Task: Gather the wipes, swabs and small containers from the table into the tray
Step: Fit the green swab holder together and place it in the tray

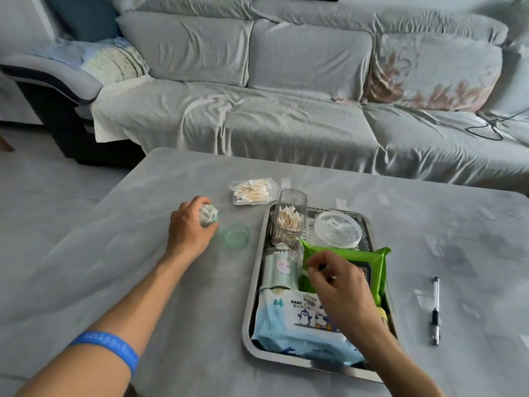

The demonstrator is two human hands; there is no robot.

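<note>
My left hand [190, 227] grips a small green-and-clear container [208, 215] on the table, left of the metal tray [248, 319]. A green lid [236, 235] lies just right of it. My right hand [339, 287] hovers over the tray with fingers curled at the green wipes pack [352, 257]; whether it pinches anything I cannot tell. In the tray are a blue baby wipes pack [289, 319], a pale green cylinder container [278, 272], a clear swab jar [289, 217] and a round clear container [337, 229]. A bag of swabs [252, 191] lies on the table behind the tray.
A black-and-clear pen [435, 310] lies on the table to the right of the tray. A grey covered sofa [286, 96] stands behind the table. A blue wristband is on my left forearm.
</note>
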